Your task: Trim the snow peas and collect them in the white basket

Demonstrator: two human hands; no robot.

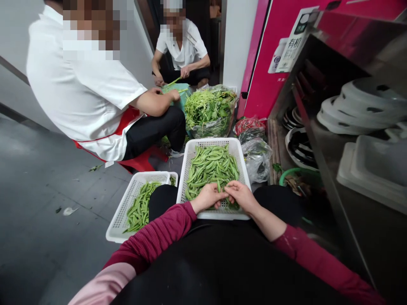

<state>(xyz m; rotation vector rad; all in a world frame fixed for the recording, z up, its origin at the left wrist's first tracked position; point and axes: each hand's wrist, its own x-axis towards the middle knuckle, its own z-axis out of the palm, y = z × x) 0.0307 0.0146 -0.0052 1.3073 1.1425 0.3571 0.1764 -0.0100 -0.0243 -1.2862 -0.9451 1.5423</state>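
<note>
A white perforated basket (182,178) full of green pea pods (211,163) rests at my lap. Over its near edge, my left hand (210,197) is closed in a pinch, with one pod (218,185) standing up from its fingertips. Right beside it, my right hand (241,196) is also pinched, its fingertips meeting the left ones; what they grip is too small to make out. To the left, lower down, a second white basket (119,222) holds more green pods (141,207).
One person (92,93) sits left on a red stool (144,160); another (182,46) squats behind, both handling green stalks. A bag of leafy greens (211,108) and plastic bags (257,156) stand beyond the basket. Metal shelving (321,156) with white containers (362,101) is at right.
</note>
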